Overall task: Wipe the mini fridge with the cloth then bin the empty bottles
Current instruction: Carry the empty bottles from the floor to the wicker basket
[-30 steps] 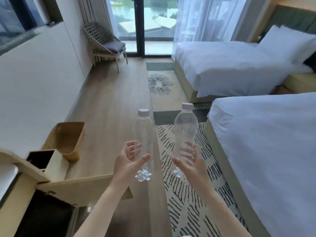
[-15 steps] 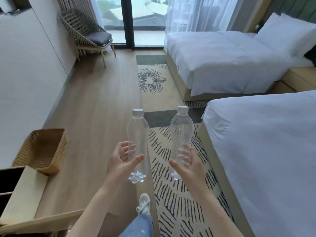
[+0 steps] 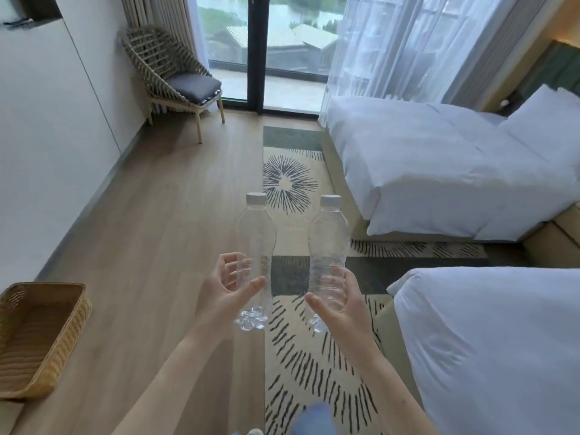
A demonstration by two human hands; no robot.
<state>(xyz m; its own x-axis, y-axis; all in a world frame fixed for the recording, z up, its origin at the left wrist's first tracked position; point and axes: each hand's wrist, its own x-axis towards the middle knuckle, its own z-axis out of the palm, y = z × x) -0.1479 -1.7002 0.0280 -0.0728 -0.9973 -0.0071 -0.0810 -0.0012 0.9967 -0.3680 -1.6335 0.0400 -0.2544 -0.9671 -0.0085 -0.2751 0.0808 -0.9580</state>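
Bottles, both clear, capped and seemingly empty, stand upright in the air, the left bottle [image 3: 255,246] clasped low by the left hand [image 3: 224,290] and the right bottle [image 3: 328,246] by the right hand [image 3: 342,301], so binning seems underway, probably calling for a leftward carry to the woven basket [image 3: 37,337] on the wooden floor [image 3: 163,233].

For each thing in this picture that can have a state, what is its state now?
Left bottle: upright, capped, empty, held in left hand.
Right bottle: upright, capped, empty, held in right hand.
Wicker basket: on the floor, nothing seen inside.
Sheer curtain: drawn across the window.
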